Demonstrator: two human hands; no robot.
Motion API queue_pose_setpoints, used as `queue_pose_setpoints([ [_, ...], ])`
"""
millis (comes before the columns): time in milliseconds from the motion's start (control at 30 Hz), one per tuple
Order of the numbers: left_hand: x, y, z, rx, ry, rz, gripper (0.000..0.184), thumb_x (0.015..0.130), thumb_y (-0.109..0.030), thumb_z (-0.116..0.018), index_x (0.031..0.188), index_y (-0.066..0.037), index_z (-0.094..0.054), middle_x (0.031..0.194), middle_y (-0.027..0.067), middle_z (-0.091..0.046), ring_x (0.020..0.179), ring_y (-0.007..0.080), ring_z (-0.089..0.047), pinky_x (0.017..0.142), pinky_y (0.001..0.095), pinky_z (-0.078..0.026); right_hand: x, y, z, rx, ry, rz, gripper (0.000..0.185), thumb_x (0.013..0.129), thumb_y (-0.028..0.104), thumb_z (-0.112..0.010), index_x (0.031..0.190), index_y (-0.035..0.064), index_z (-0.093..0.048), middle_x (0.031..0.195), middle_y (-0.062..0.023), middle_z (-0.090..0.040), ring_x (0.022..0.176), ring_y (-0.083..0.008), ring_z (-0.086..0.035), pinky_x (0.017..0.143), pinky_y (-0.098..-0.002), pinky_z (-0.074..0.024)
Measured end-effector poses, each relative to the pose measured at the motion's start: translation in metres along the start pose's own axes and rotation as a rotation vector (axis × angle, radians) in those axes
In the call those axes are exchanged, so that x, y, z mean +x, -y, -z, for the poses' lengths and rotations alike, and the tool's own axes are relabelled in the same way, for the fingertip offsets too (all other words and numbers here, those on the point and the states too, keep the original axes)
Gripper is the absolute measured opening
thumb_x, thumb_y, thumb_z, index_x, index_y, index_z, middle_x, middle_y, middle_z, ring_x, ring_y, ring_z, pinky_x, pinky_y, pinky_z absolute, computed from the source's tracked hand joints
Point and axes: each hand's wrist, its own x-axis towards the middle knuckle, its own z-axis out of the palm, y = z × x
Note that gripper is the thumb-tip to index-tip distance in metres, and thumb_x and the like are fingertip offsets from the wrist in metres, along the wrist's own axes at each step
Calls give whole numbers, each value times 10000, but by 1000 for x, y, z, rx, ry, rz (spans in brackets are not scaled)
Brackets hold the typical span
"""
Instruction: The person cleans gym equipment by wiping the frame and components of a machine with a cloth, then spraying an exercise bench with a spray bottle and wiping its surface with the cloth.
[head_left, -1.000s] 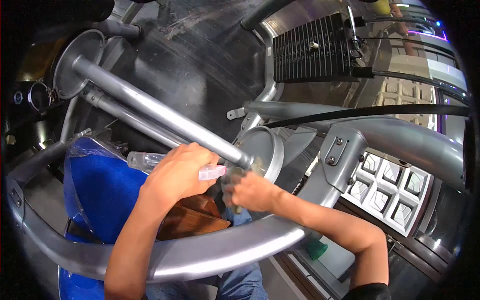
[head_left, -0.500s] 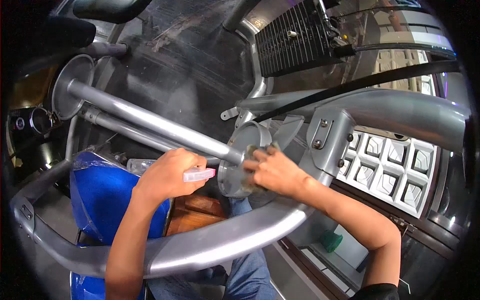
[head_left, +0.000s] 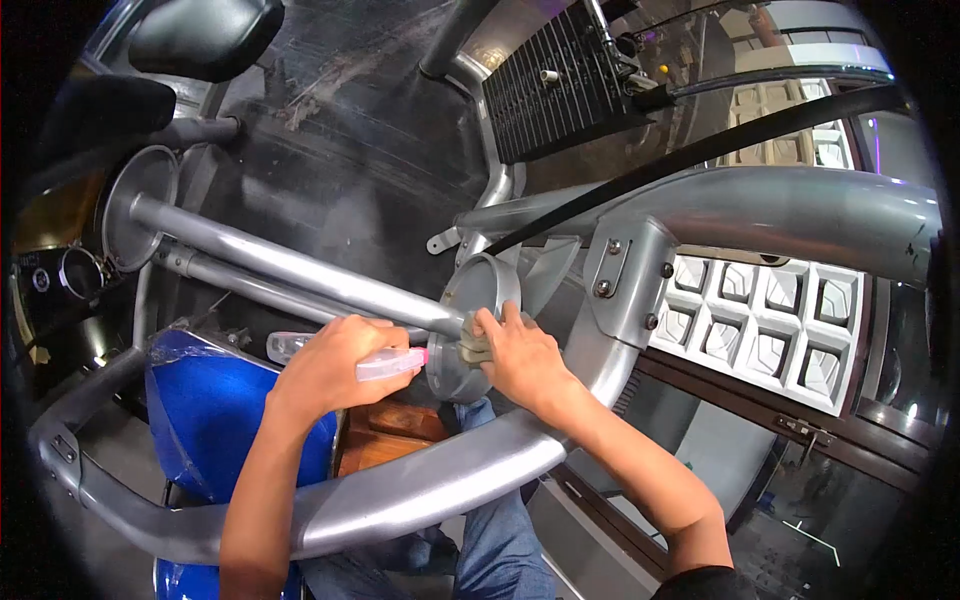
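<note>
In my left hand (head_left: 330, 368) is a clear spray bottle (head_left: 390, 364) with a pink nozzle tip; its body pokes out behind my fingers. My right hand (head_left: 525, 362) is closed on a greyish cloth (head_left: 473, 342). That cloth presses where a silver metal bar (head_left: 290, 267) joins a round metal flange (head_left: 486, 283). The cloth and fingers hide part of this joint. Below both hands curves a thick silver frame tube (head_left: 430, 480).
A blue plastic-wrapped pad (head_left: 205, 420) lies at the left. Black weight plates (head_left: 560, 85) stand at the back, with a black cable or strap (head_left: 700, 155) crossing before them. White patterned panels (head_left: 770, 325) show at the right. Dark padded parts (head_left: 205, 35) are upper left.
My right hand, blurred before, has shifted slightly left with the cloth, closer to the bar's end. The whole view has shifted a little. My left hand keeps hold of the spray bottle.
</note>
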Motion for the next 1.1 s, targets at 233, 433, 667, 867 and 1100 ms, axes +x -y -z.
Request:
queue_pose_setpoints([
  [233, 2, 7, -4, -28, 31, -88, 266, 817, -298, -703, 787, -41, -642, 709, 166, -610, 650, 384, -584, 603, 417, -449, 61, -31, 2, -46, -47, -181, 456, 816, 176, -712, 1180, 64, -460, 1047, -238, -621, 936, -434, -657, 811, -503, -547],
  [433, 4, 1, 1, -45, 93, -24, 256, 808, -249, -685, 763, -15, -592, 711, 190, -587, 702, 413, -575, 640, 471, -438, 124, -55, 16, -108, 2, -239, 397, 820, 119, -673, 1196, 47, -567, 1098, -211, -671, 1014, -380, -667, 832, -445, -560],
  [667, 2, 9, -6, 18, 96, -50, 238, 797, -261, -699, 795, -38, -616, 735, 173, -610, 745, 403, -591, 661, 465, -447, 153, -53, -7, -244, -144, -256, 205, 835, 147, -680, 1021, 76, -731, 1077, -132, -717, 1029, -296, -693, 803, -381, -583],
  [867, 3, 10, -7, 15, 80, -68, 228, 792, -259, -707, 788, -47, -623, 723, 172, -612, 732, 405, -594, 652, 468, -452, 124, -49, 18, -162, -19, -289, 203, 838, 111, -655, 1020, 65, -734, 1061, -142, -721, 1028, -299, -693, 840, -371, -573],
  [1100, 2, 4, -2, -4, 38, -64, 223, 796, -255, -709, 771, -50, -623, 712, 179, -608, 717, 411, -595, 652, 466, -466, 62, -29, 25, -157, 47, -247, 298, 850, 73, -560, 1128, -5, -635, 1045, -249, -687, 992, -389, -682, 864, -455, -555],
])
